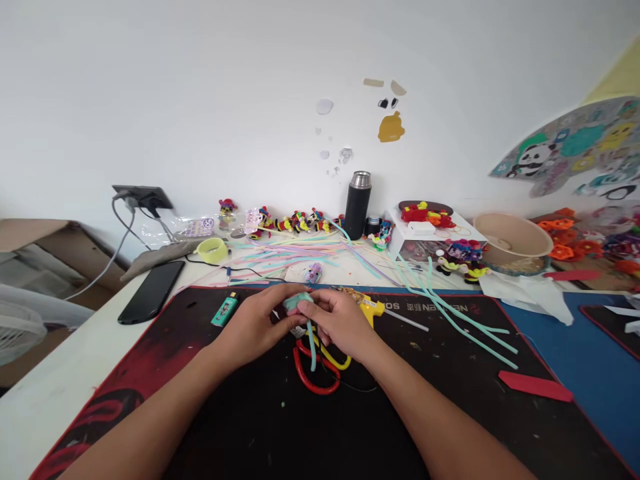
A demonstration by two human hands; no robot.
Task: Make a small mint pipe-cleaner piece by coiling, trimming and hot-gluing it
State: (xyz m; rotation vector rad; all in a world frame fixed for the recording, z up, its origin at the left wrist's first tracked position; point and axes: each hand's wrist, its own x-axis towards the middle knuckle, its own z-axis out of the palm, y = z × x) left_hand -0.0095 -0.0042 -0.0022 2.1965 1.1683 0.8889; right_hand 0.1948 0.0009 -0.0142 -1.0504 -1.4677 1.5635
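Observation:
Both hands meet over the black desk mat (pixel 240 427). My left hand (pixel 257 323) has its fingers closed on a small mint-green piece (pixel 298 301). My right hand (pixel 343 320) pinches the same piece from the other side. A mint-green fuzzy stem (pixel 313 353) hangs down from it. Under the hands lie pliers or scissors with red (pixel 317 391) and yellow (pixel 341 365) handles, their front part hidden. Just behind my right hand is a yellow glue gun (pixel 371 309) with a clear glue stick (pixel 407 321). A teal lighter (pixel 225 310) lies left of my left hand.
At the left is a black phone (pixel 151 292). Behind the mat are pastel stems (pixel 295 251), yellow tape (pixel 213 250), small figures (pixel 300 221) and a black bottle (pixel 358 207). Mint stems (pixel 450 310), a red strip (pixel 535 386) and a beige bowl (pixel 513 237) are at the right.

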